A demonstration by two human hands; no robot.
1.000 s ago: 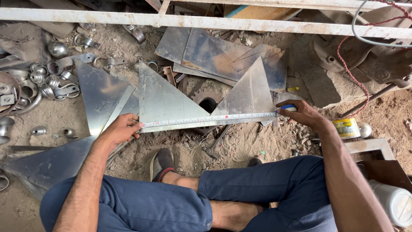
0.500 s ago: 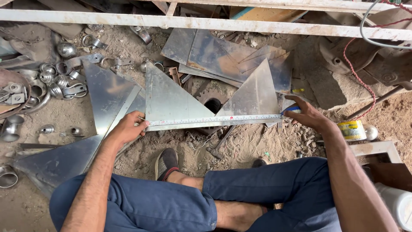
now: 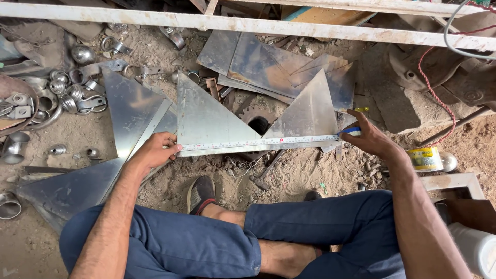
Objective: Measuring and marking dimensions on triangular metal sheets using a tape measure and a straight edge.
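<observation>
A notched metal sheet (image 3: 206, 116) with two pointed peaks lies on the sandy ground in front of my crossed legs. A white tape measure strip (image 3: 258, 143) is stretched along its lower edge. My left hand (image 3: 157, 150) pinches the strip's left end against the sheet's left corner. My right hand (image 3: 369, 137) holds the blue and yellow tape measure case (image 3: 353, 131) at the sheet's right corner, with a thin yellow pencil (image 3: 356, 109) sticking up between the fingers.
Several flat metal sheets (image 3: 268, 62) lie behind, and triangular offcuts (image 3: 67, 186) at my left. Metal pipe fittings and clamps (image 3: 67, 93) are heaped far left. A white-painted bar (image 3: 248, 23) crosses the top. A yellow tape roll (image 3: 424, 157) sits at right.
Both hands stay on the stretched tape along the sheet's lower edge. The view has drifted slightly, so everything sits a little lower and to the right.
</observation>
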